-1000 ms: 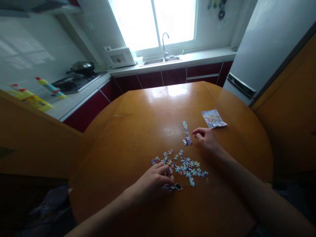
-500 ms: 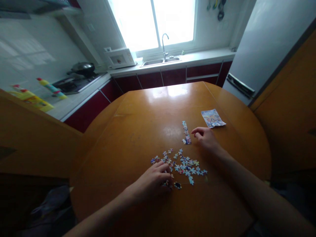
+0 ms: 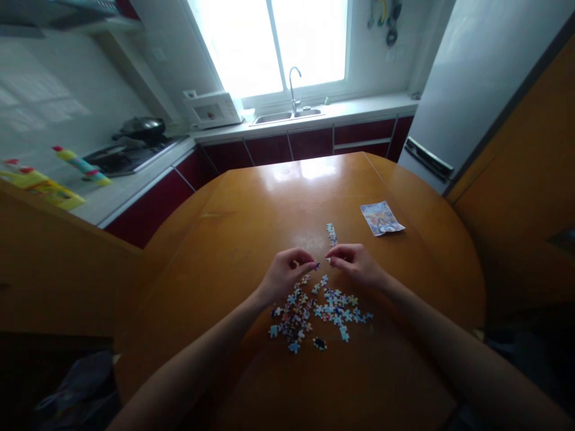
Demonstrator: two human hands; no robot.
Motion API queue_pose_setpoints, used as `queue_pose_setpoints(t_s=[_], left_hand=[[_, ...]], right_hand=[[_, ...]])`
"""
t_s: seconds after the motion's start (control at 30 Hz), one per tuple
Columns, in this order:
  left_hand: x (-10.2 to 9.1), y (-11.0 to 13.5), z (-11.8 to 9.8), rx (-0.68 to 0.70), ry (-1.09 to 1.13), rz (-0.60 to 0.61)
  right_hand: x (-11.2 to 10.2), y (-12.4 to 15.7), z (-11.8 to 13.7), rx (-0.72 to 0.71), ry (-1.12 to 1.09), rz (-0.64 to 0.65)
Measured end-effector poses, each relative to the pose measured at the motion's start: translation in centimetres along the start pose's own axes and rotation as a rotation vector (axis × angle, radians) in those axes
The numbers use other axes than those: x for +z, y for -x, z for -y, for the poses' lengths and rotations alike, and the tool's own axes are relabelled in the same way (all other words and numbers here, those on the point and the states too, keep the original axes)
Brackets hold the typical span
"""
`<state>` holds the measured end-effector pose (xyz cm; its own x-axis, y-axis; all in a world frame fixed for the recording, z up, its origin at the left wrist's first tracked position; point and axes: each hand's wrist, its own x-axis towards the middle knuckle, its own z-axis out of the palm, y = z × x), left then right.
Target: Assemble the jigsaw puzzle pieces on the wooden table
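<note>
My left hand (image 3: 290, 272) pinches a small dark-blue puzzle piece (image 3: 317, 265) between thumb and fingertips, just above the loose pile. Facing it, my right hand (image 3: 354, 263) is closed at the fingertips on a whitish puzzle piece (image 3: 328, 259). A narrow joined strip of puzzle pieces (image 3: 331, 232) lies beyond the right fingers, which hide its near end. Loose puzzle pieces (image 3: 294, 314) are heaped below the left hand, and a paler group (image 3: 339, 305) spreads to their right. One dark piece (image 3: 320, 343) lies apart at the near side.
A printed picture sheet (image 3: 381, 218) rests on the wooden table (image 3: 215, 263), right of the strip. Behind the table are a counter with a sink (image 3: 274, 118), a microwave (image 3: 213, 110) and a stove with a wok (image 3: 142, 127). A fridge (image 3: 476, 78) stands at the right.
My left hand has risen from the pile with a puzzle piece and moved forward. My right hand has shifted left and nearer, over the strip's near end. The view has swung slightly.
</note>
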<state>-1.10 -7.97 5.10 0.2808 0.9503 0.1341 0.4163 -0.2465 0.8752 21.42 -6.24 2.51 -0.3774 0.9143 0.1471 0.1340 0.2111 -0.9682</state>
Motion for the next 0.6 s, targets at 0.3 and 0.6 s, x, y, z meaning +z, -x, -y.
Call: queue_pose_setpoints(t_s=[0.3, 0.6], left_hand=[[1.8, -4.2, 0.6, 0.053, 0.058, 0.054], [2.5, -5.5, 2.8, 0.345, -0.053, -0.069]], right_hand=[[0.0, -0.4, 0.0, 0.099, -0.159, -0.021], [-0.7, -1.1, -0.9, 0.235, -0.115, -0.150]])
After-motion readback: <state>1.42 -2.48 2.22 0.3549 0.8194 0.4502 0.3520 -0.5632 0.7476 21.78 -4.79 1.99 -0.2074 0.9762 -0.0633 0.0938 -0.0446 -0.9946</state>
